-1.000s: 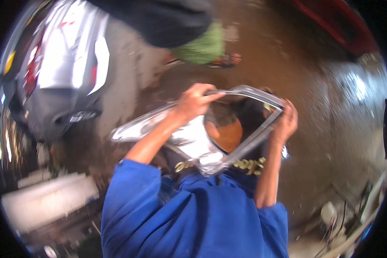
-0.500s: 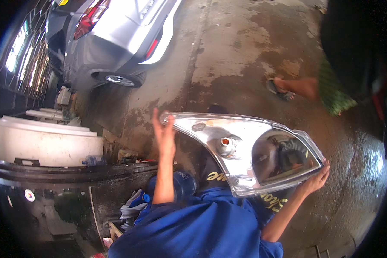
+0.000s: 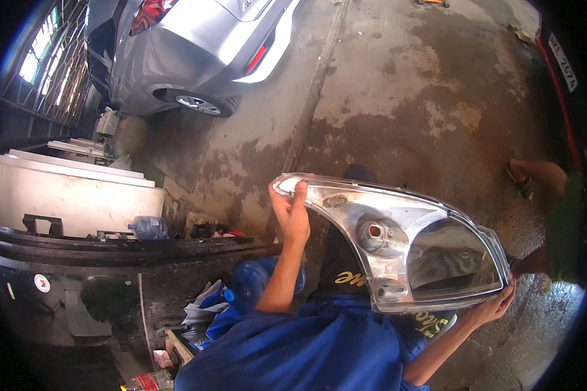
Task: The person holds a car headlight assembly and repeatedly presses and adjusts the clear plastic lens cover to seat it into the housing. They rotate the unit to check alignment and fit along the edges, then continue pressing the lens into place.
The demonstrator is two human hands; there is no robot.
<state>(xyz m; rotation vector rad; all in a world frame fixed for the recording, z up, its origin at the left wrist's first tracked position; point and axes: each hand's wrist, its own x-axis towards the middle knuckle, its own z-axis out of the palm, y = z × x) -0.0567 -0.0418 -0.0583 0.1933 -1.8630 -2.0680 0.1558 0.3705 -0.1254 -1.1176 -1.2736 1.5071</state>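
Observation:
A large car headlight (image 3: pixel 388 212) with a clear lens and silvery inside is held up in front of my blue shirt. Its narrow tip lies in my left hand (image 3: pixel 292 215), with the thumb over the front and the fingers behind. Around the lower right corner of the wide end, my right hand (image 3: pixel 496 306) is closed. A round amber bulb seat shows through the lens near the middle, and a dark glossy area fills the wide end. The backs of the housing and some of my fingers are hidden.
A silver car (image 3: pixel 195 58) stands at the far left on the wet, patchy floor (image 3: pixel 398 124). To my left are a black panel (image 3: pixel 98 313), a white panel (image 3: pixel 72 195) and a blue water jug (image 3: pixel 251 283). Another person's sandalled foot (image 3: pixel 523 179) is at right.
The headlight and both my hands have moved right and slightly down in the picture, as the view shifted. The other person has moved toward the right edge. My grip stays on the headlight.

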